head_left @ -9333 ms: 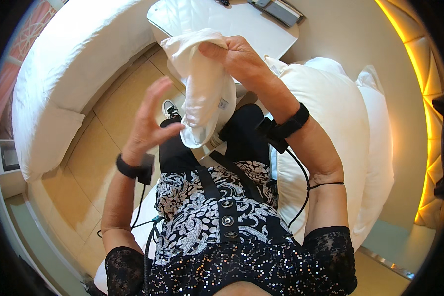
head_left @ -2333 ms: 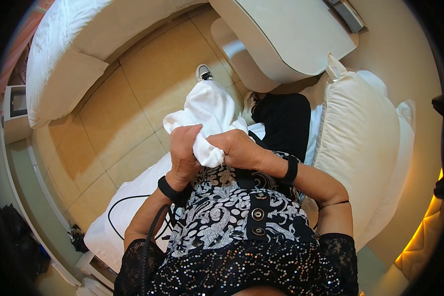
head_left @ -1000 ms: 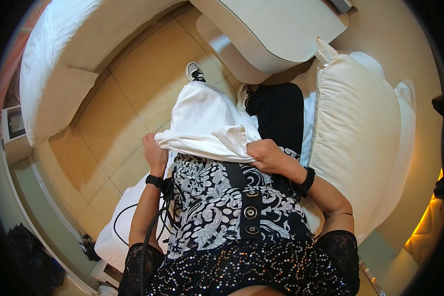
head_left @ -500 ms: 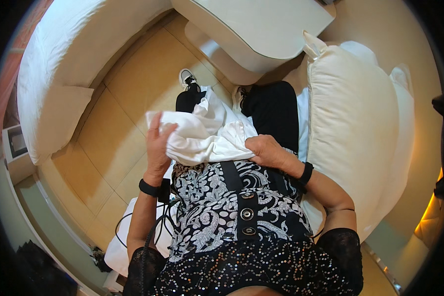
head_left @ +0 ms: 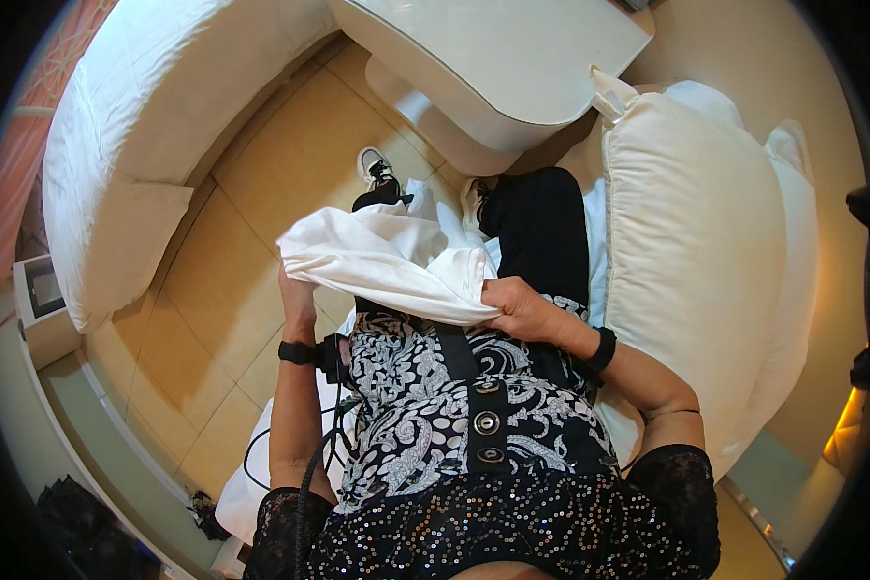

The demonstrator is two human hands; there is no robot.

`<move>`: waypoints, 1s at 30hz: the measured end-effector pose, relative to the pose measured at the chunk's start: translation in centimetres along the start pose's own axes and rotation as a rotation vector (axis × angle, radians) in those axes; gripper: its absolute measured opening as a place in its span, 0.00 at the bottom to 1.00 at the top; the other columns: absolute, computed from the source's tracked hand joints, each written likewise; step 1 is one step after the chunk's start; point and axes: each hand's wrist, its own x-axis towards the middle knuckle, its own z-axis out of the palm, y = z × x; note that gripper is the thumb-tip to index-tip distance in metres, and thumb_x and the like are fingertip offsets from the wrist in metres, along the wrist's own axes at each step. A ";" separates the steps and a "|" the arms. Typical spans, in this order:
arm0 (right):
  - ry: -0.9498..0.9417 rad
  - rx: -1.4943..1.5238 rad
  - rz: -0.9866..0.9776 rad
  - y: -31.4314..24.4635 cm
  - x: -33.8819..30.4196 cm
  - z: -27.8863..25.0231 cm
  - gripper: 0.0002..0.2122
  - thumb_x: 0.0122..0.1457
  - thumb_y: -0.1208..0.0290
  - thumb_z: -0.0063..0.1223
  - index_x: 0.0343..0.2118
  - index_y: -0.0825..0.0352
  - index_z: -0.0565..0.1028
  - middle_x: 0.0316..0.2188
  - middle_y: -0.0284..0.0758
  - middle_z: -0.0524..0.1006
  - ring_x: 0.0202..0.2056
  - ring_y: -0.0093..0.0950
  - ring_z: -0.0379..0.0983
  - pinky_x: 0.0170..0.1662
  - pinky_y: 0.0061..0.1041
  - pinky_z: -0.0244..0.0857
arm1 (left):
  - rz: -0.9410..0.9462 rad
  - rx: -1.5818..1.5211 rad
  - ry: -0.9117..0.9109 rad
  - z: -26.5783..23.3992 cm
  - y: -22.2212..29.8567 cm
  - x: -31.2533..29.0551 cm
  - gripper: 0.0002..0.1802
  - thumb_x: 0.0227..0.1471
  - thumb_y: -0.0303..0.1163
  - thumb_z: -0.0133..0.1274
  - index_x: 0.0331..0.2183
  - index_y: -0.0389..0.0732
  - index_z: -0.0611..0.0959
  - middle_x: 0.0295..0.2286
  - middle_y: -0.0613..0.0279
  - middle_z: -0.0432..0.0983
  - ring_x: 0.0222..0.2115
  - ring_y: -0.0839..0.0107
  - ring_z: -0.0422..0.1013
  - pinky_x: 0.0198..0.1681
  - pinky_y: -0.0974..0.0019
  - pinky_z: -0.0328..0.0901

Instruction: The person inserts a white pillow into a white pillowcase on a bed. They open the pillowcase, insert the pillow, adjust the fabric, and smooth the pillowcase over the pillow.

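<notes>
A white cloth (head_left: 387, 256), perhaps a pillowcase, is stretched across my lap between both hands, its far part hanging between my legs. My left hand (head_left: 298, 293) reaches under its left end, which drapes over the fingers and hides them. At the opposite end, my right hand (head_left: 520, 306) is closed on the cloth's near corner, fingers curled with the thumb on top. To my right leans a plump cream pillow (head_left: 686, 222), close by my leg and touching neither hand.
A white bed (head_left: 126, 164) with a white cover curves along the left. Ahead stands a glossy white table (head_left: 503, 48) with a rounded corner. Tan tiles (head_left: 261, 184) cover the floor. A thin black cable (head_left: 309, 474) runs along my left forearm.
My left hand has gone from showing its spread fingers beside the cloth to being under it. The cloth's left end has risen and spread over that hand. My right hand keeps its grip.
</notes>
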 end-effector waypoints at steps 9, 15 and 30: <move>-0.089 -0.284 0.192 -0.3 -0.6 -2.6 0.14 0.39 0.68 0.64 0.29 0.68 0.74 0.25 0.42 0.76 0.29 0.32 0.74 0.34 0.27 0.67 | 0.263 -0.251 0.101 3.3 13.0 -0.7 0.13 0.50 0.26 0.47 0.41 0.37 0.73 0.36 0.61 0.73 0.37 0.73 0.69 0.43 0.70 0.64; 0.275 -0.648 0.106 2.6 1.5 -7.2 0.07 0.40 0.70 0.53 0.23 0.65 0.72 0.21 0.40 0.74 0.27 0.42 0.72 0.30 0.35 0.66 | 0.222 -0.128 0.030 1.0 9.6 -1.0 0.07 0.48 0.24 0.50 0.34 0.38 0.75 0.32 0.67 0.72 0.34 0.79 0.67 0.40 0.75 0.63; 0.694 -0.545 -0.246 -10.1 5.9 -16.3 0.10 0.54 0.72 0.52 0.37 0.69 0.76 0.27 0.39 0.79 0.27 0.20 0.74 0.34 0.20 0.67 | 0.732 0.592 0.269 4.3 18.4 5.5 0.11 0.47 0.25 0.53 0.37 0.36 0.78 0.29 0.61 0.76 0.30 0.74 0.70 0.35 0.71 0.65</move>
